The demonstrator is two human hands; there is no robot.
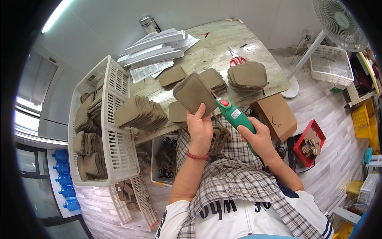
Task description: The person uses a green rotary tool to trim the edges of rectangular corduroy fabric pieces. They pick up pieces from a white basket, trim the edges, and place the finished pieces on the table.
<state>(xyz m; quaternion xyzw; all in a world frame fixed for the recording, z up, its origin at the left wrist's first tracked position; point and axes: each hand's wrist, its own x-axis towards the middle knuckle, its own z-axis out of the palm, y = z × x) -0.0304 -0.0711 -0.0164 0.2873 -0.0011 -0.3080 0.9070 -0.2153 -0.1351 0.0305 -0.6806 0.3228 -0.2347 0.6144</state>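
My left hand point(199, 129) grips a brown, round-cornered fabric pad point(194, 92), tilted up above the table edge; it looks like several layers held together. Wrapped round a green handheld electric tool point(235, 115) with a red button is my right hand point(258, 137). The tool's tip meets or nearly meets the pad's right edge; which one I cannot tell. Below, brown trimmed strips point(219, 139) hang over my checked apron. Around the held pad lie more stacks: a fanned row point(139, 113) on the left, a pile point(247, 75) on the right, and smaller ones behind.
A white plastic crate point(113, 159) full of brown pads stands at the table's left. Papers point(155, 49), red-handled scissors point(237, 59) and a metal flask point(149, 24) are on the table point(211, 36). At right are a cardboard box point(278, 115), a red tray point(304, 147) and a fan point(340, 24).
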